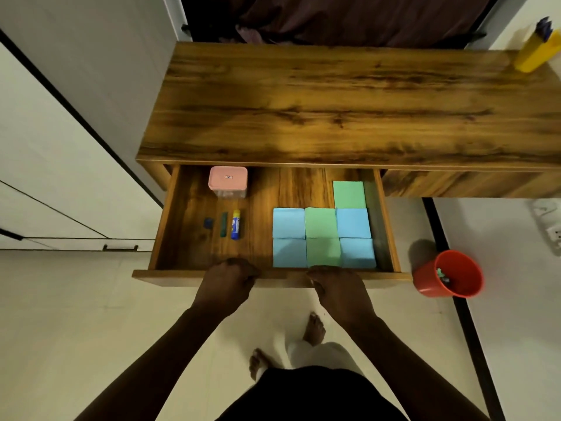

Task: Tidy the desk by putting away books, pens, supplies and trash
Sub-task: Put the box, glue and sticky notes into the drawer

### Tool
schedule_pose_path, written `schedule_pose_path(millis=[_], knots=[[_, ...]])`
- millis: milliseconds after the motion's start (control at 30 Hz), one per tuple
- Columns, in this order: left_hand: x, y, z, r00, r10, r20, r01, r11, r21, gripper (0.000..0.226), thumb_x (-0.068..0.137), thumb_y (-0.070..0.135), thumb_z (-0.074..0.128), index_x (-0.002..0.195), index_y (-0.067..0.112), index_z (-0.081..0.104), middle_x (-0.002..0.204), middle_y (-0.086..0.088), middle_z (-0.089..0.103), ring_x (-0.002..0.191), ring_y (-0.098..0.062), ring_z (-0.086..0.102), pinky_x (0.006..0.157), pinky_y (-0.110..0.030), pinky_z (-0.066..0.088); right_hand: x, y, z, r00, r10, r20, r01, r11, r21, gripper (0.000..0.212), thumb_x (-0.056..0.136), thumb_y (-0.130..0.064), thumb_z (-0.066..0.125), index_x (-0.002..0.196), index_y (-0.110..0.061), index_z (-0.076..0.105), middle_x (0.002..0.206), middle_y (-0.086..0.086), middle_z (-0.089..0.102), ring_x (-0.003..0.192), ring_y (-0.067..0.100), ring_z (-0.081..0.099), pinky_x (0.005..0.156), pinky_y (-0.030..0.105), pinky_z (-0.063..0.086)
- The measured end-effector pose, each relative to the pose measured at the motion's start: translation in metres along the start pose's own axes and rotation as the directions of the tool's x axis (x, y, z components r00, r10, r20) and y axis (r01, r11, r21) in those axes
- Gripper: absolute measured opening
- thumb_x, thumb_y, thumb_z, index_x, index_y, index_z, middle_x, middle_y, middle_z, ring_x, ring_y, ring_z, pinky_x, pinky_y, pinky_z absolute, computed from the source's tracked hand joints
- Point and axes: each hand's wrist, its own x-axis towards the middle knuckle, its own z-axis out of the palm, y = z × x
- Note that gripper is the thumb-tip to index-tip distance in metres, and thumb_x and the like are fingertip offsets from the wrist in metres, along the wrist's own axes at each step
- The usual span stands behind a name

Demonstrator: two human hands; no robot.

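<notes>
Fingers of my left hand [226, 278] and right hand [337, 285] grip the front edge of the open drawer [170, 275], tips hidden behind the rim. Just past my right hand, blue and green paper blocks [321, 230] fill the drawer's right half. Beyond my left lie a glue stick [236, 224], a green stick [224, 224] and a small blue thing [208, 223] too blurred to name; a pink-lidded box [228, 180] sits at the back edge. A red bin [425, 284] stands on the floor off its right front corner.

open drawer [188, 238], free strip between glue stick [236, 224] and paper pads [321, 235]
</notes>
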Motion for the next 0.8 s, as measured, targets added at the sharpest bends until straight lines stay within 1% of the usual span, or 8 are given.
schedule_pose_path(millis=[67,133,300,367,467,567,700,800], knots=[[0.003,-0.001,0.001,1.000,0.016,0.006,-0.016,1.000,0.009,0.015,0.084,0.036,0.078,0.099,0.032,0.077,0.096,0.010,0.077,0.085,-0.016,0.074,0.070,-0.030,0.061,0.001,0.001,0.002,1.000,0.001,-0.016,-0.001,1.000,0.018,0.031,0.075,-0.016,0.077,0.097,-0.036,0.079,0.102,-0.019,0.078,0.081,0.012,0.076,0.063,0.025,0.058],[0.007,-0.003,0.001,0.999,0.021,0.024,-0.021,1.000,0.007,0.016,0.085,0.037,0.076,0.100,0.031,0.077,0.097,0.009,0.077,0.086,-0.017,0.074,0.073,-0.031,0.062,0.005,0.002,0.004,1.000,0.014,-0.023,-0.013,0.999,0.041,0.031,0.077,-0.015,0.072,0.100,-0.035,0.079,0.107,-0.017,0.077,0.086,0.013,0.076,0.067,0.027,0.059],[0.026,-0.009,-0.002,1.000,0.029,0.008,-0.029,0.999,0.015,0.018,0.086,0.036,0.076,0.103,0.029,0.077,0.098,0.007,0.078,0.088,-0.018,0.074,0.077,-0.033,0.062,0.024,0.003,0.004,0.999,0.025,-0.045,-0.025,1.000,0.010,0.032,0.083,-0.019,0.063,0.106,-0.035,0.077,0.112,-0.017,0.076,0.093,0.014,0.075,0.074,0.029,0.060],[0.036,-0.010,-0.004,1.000,0.025,0.009,-0.025,0.999,0.020,0.018,0.086,0.036,0.075,0.103,0.029,0.077,0.099,0.006,0.078,0.089,-0.019,0.074,0.078,-0.035,0.062,0.035,0.005,0.003,0.998,0.013,-0.053,-0.013,1.000,0.010,0.032,0.084,-0.017,0.064,0.107,-0.034,0.077,0.112,-0.017,0.076,0.094,0.015,0.075,0.074,0.032,0.062],[0.055,-0.014,-0.005,1.000,0.024,-0.003,-0.024,0.999,0.028,0.019,0.085,0.034,0.077,0.102,0.027,0.077,0.099,0.005,0.078,0.089,-0.020,0.074,0.079,-0.035,0.062,0.053,0.010,0.000,0.998,0.000,-0.056,0.001,1.000,0.009,0.032,0.086,-0.017,0.062,0.108,-0.034,0.077,0.113,-0.018,0.075,0.095,0.013,0.074,0.074,0.031,0.061],[0.075,-0.018,-0.007,0.999,0.033,-0.020,-0.033,0.999,0.037,0.017,0.083,0.032,0.079,0.099,0.027,0.077,0.097,0.003,0.078,0.087,-0.023,0.074,0.076,-0.037,0.063,0.073,0.016,-0.002,0.997,-0.009,-0.073,0.011,1.000,0.018,0.032,0.084,-0.016,0.064,0.107,-0.034,0.078,0.112,-0.018,0.075,0.095,0.013,0.074,0.074,0.031,0.061],[0.102,-0.024,-0.010,0.999,0.031,-0.027,-0.030,0.999,0.043,0.018,0.082,0.031,0.081,0.099,0.025,0.077,0.095,0.002,0.078,0.084,-0.024,0.074,0.076,-0.036,0.063,0.100,0.024,-0.005,0.996,-0.018,-0.082,0.021,0.999,0.029,0.033,0.079,-0.011,0.071,0.104,-0.032,0.079,0.108,-0.017,0.077,0.092,0.013,0.075,0.070,0.028,0.060],[0.124,-0.029,-0.011,0.999,0.030,-0.037,-0.029,0.999,0.041,0.017,0.083,0.031,0.080,0.099,0.026,0.078,0.096,0.003,0.078,0.086,-0.023,0.074,0.077,-0.035,0.063,0.123,0.030,-0.009,0.995,-0.030,-0.097,0.034,0.999,0.040,0.032,0.076,-0.013,0.076,0.101,-0.032,0.080,0.106,-0.016,0.077,0.090,0.012,0.075,0.069,0.026,0.059]])
